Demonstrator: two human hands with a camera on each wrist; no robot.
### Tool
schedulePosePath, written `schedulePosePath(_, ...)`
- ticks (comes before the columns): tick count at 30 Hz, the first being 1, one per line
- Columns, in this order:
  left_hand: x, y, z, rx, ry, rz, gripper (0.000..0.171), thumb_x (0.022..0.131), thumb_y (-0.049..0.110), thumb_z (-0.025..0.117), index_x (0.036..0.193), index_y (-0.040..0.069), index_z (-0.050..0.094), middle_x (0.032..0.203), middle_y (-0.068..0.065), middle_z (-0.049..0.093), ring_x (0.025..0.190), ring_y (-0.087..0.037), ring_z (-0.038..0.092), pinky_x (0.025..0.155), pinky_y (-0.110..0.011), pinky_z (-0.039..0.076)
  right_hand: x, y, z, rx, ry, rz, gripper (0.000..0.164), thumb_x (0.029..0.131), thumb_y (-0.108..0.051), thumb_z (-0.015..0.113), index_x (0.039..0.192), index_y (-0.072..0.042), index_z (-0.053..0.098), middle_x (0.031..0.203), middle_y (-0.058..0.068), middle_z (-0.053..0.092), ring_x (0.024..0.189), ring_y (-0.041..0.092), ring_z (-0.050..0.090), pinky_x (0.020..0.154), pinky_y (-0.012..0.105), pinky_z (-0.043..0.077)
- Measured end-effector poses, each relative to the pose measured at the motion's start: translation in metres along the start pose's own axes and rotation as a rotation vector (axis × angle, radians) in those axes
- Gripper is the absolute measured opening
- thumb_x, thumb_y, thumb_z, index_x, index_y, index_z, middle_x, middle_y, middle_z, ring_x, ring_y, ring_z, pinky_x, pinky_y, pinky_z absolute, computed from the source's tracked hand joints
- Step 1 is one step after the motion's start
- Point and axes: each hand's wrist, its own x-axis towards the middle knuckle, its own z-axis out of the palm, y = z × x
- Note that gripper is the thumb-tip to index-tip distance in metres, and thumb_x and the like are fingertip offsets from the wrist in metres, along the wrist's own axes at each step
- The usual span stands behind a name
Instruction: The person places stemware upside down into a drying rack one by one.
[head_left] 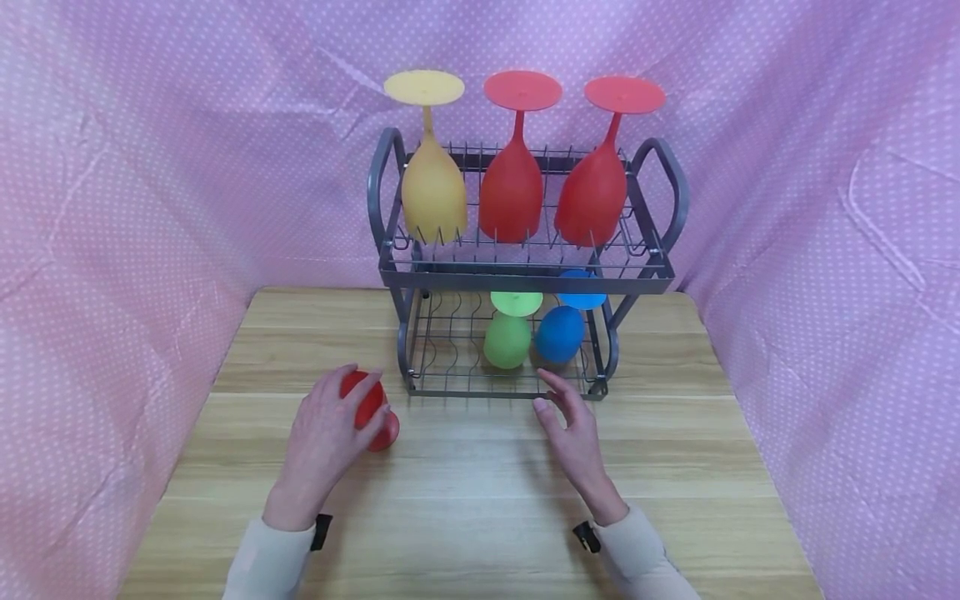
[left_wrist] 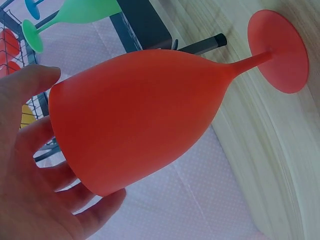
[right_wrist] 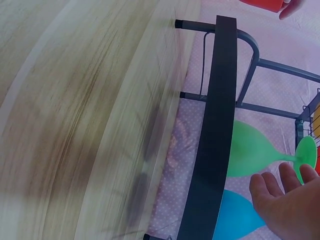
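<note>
A red wine glass [left_wrist: 140, 115] stands upright on the wooden table, left of the rack; its foot [left_wrist: 280, 52] appears to rest on the tabletop. From above, my left hand [head_left: 330, 429] holds it around the rim, thumb on one side and fingers curled on the other. My right hand [head_left: 576, 433] hovers in front of the rack's lower tier, fingers loosely bent and holding nothing. Nearest to it are a blue wine glass [head_left: 560, 335] and a green wine glass [right_wrist: 252, 150], both upside down on that tier.
A dark two-tier dish rack [head_left: 525, 281] stands at the back of the table [head_left: 465, 517]. Upside down on its upper tier are a yellow wine glass [head_left: 435, 192] and two red ones [head_left: 512, 196]. Pink dotted cloth [head_left: 825, 250] hangs behind and at both sides.
</note>
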Motion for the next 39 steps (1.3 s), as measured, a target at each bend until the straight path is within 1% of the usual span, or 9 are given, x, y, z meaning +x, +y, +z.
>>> schedulePosePath(3, 0.0, -0.001, 0.001, -0.004, -0.015, -0.014, 0.057, 0.083, 0.024, 0.083, 0.136, 0.012, 0.067, 0.138, -0.026, 0.053, 0.121, -0.047, 0.052, 0.091, -0.066, 0.053, 0.0, 0.001, 0.0, -0.001, 0.004, -0.006, 0.045, 0.104, -0.023, 0.063, 0.146, -0.01, 0.055, 0.149, 0.005, 0.056, 0.14, 0.022, 0.049, 0.113, 0.02, 0.039)
schedulePosePath(6, 0.001, -0.002, 0.001, -0.005, -0.02, -0.016, 0.055, 0.084, 0.024, 0.082, 0.136, 0.012, 0.067, 0.137, -0.026, 0.053, 0.12, -0.047, 0.052, 0.091, -0.065, 0.053, 0.001, 0.002, 0.0, -0.004, 0.008, -0.01, 0.044, 0.104, -0.02, 0.063, 0.146, -0.009, 0.055, 0.149, 0.006, 0.056, 0.14, 0.023, 0.049, 0.112, 0.017, 0.038)
schedulePosePath(13, 0.001, 0.0, -0.002, -0.006, 0.022, 0.009, 0.051, 0.083, 0.021, 0.081, 0.131, 0.009, 0.07, 0.13, -0.025, 0.056, 0.115, -0.045, 0.055, 0.085, -0.061, 0.056, 0.002, 0.002, 0.0, -0.008, 0.015, -0.016, 0.043, 0.103, -0.009, 0.062, 0.146, -0.008, 0.055, 0.149, 0.008, 0.057, 0.139, 0.024, 0.05, 0.111, 0.016, 0.039)
schedulePosePath(19, -0.001, 0.006, -0.006, -0.029, 0.046, 0.017, 0.051, 0.083, 0.024, 0.08, 0.13, 0.007, 0.07, 0.13, -0.023, 0.057, 0.114, -0.043, 0.055, 0.082, -0.058, 0.058, 0.001, -0.001, 0.0, -0.001, 0.018, -0.018, 0.043, 0.103, -0.009, 0.063, 0.145, -0.007, 0.055, 0.148, 0.008, 0.057, 0.138, 0.023, 0.05, 0.111, 0.017, 0.039)
schedulePosePath(26, -0.004, 0.015, -0.011, -0.068, 0.054, -0.006, 0.054, 0.082, 0.029, 0.082, 0.131, 0.008, 0.07, 0.131, -0.019, 0.057, 0.115, -0.04, 0.056, 0.08, -0.057, 0.06, 0.0, -0.004, -0.001, 0.008, 0.018, -0.029, 0.043, 0.104, -0.015, 0.064, 0.145, -0.009, 0.055, 0.148, 0.007, 0.057, 0.139, 0.021, 0.05, 0.111, 0.017, 0.039)
schedulePosePath(30, -0.005, 0.019, -0.013, -0.09, 0.059, -0.018, 0.053, 0.083, 0.029, 0.082, 0.131, 0.009, 0.07, 0.131, -0.018, 0.057, 0.115, -0.039, 0.056, 0.078, -0.057, 0.06, -0.001, -0.005, -0.002, 0.017, 0.021, -0.039, 0.043, 0.104, -0.018, 0.064, 0.145, -0.009, 0.056, 0.148, 0.006, 0.057, 0.139, 0.02, 0.05, 0.112, 0.018, 0.039)
schedulePosePath(35, -0.006, 0.023, -0.014, -0.127, 0.074, -0.03, 0.05, 0.084, 0.028, 0.081, 0.13, 0.009, 0.07, 0.13, -0.017, 0.058, 0.113, -0.037, 0.058, 0.079, -0.056, 0.06, -0.001, -0.007, -0.002, 0.02, 0.026, -0.04, 0.042, 0.104, -0.016, 0.063, 0.145, -0.009, 0.056, 0.148, 0.005, 0.058, 0.138, 0.019, 0.05, 0.112, 0.018, 0.039)
schedulePosePath(39, -0.007, 0.026, -0.015, -0.163, 0.087, -0.042, 0.049, 0.085, 0.028, 0.081, 0.13, 0.01, 0.07, 0.131, -0.015, 0.059, 0.114, -0.036, 0.058, 0.08, -0.056, 0.06, -0.001, -0.01, -0.001, 0.023, 0.032, -0.04, 0.041, 0.103, -0.011, 0.063, 0.144, -0.008, 0.056, 0.148, 0.005, 0.058, 0.138, 0.017, 0.05, 0.112, 0.018, 0.039)
